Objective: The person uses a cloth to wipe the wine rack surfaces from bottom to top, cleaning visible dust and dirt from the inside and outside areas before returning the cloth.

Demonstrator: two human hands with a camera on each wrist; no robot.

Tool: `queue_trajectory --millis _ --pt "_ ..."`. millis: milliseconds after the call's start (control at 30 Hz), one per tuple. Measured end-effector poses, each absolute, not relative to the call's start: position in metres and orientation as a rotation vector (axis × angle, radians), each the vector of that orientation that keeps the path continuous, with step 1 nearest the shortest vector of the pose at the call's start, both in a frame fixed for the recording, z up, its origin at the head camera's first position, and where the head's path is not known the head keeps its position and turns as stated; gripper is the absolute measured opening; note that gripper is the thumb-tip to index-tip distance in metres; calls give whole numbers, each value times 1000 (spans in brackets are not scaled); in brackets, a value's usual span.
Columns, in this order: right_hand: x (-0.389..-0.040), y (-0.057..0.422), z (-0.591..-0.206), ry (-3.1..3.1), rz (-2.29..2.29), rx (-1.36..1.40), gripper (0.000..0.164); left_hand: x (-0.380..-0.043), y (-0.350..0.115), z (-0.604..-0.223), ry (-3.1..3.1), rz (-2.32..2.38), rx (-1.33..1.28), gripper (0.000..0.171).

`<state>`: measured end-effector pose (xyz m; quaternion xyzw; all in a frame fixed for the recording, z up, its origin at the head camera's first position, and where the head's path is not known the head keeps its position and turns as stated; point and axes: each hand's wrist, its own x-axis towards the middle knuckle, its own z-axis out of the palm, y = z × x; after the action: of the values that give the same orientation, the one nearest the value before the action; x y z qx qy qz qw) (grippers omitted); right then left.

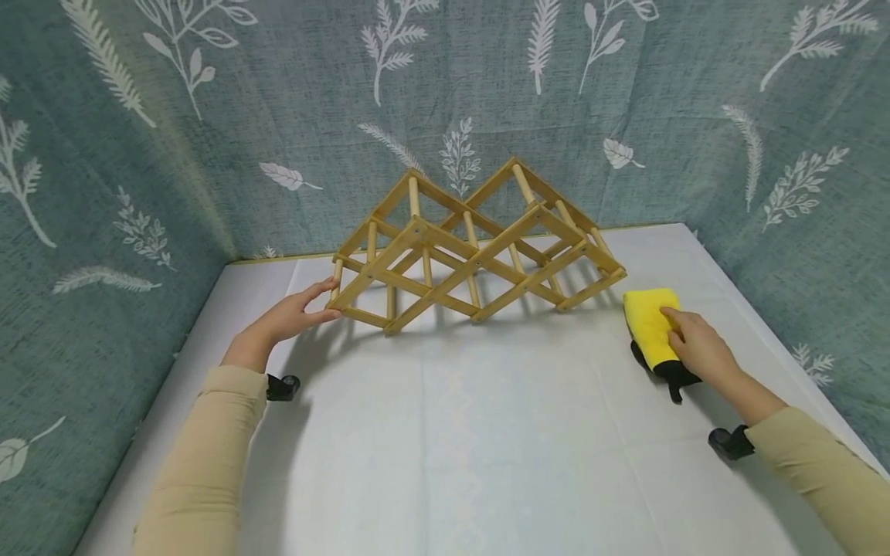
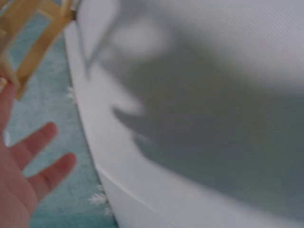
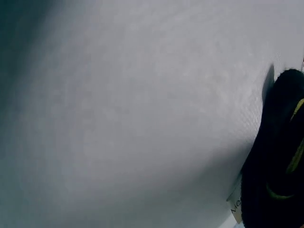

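A wooden lattice rack [image 1: 477, 264] of crossed slats and dowels stands unfolded in zigzag form at the back of the table. At its left end my left hand [image 1: 285, 318] pinches the lower corner between thumb and fingers. The left wrist view shows two fingers [image 2: 51, 175] spread apart from the wood. On the right, my right hand [image 1: 702, 347] grips the right edge of a soft yellow and black fabric item [image 1: 648, 316]; its exact kind is unclear. The right wrist view shows its black side [image 3: 273, 156] with yellow marks and a pale label [image 3: 236, 204].
The white tabletop [image 1: 445, 432] extends in front of both hands. A green leaf-patterned cloth [image 1: 306, 100] hangs behind it and along both sides. Black wrist camera mounts [image 1: 283, 388] stick out by the sleeves.
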<state>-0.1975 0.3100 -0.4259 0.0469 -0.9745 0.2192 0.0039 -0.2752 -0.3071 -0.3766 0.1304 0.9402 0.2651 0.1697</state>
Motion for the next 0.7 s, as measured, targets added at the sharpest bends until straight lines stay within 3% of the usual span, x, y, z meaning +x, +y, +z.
queue_trajectory --millis 400,700 --pt "-196 312 -428 -3064 519 160 42 -273 -304 -378 2696 722 369 78" --pt "-194 312 -411 -3112 666 68 44 -259 -298 -379 2746 652 300 82"
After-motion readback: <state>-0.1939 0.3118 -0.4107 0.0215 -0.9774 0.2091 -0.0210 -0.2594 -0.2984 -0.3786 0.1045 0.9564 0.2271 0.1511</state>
